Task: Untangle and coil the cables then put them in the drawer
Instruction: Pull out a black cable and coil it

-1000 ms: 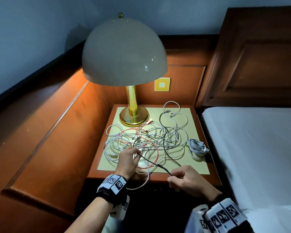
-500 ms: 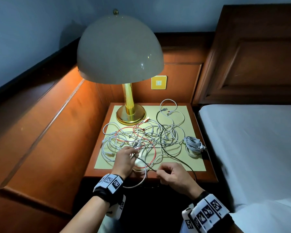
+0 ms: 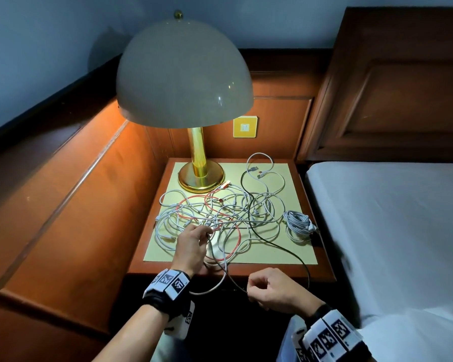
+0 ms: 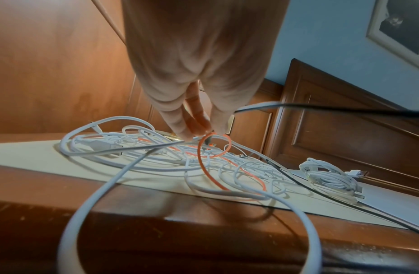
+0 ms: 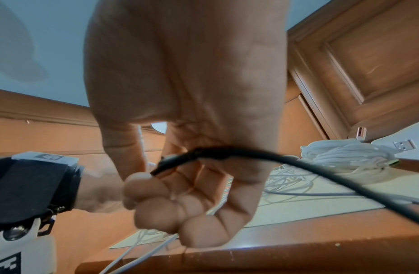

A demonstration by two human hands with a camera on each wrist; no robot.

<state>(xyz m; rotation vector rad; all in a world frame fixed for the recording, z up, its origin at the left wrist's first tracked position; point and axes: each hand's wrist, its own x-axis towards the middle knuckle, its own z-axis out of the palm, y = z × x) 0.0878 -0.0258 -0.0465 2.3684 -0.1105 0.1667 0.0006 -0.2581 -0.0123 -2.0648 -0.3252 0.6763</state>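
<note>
A tangle of white cables (image 3: 246, 210) with a red cable (image 3: 237, 241) and a black cable (image 3: 280, 247) lies on the nightstand's cream mat (image 3: 280, 257). My left hand (image 3: 206, 232) pinches into the near side of the tangle, where the red loop (image 4: 199, 153) and the black cable meet. In front of the nightstand's edge, my right hand (image 3: 249, 290) pinches the black cable (image 5: 227, 151), which runs taut between the two hands. One white cable (image 3: 209, 288) droops over the front edge. The nightstand's front is in shadow, and I cannot make out a drawer.
A coiled white bundle (image 3: 297, 223) sits at the mat's right edge. The brass lamp base (image 3: 200, 176) stands at the back left under a wide shade (image 3: 183, 77). A white bed (image 3: 390, 231) borders the right side, and wooden panelling (image 3: 76, 205) borders the left.
My right hand has drawn back toward me off the front edge, pulling the black cable out of the pile. My left hand stays pinched at the tangle.
</note>
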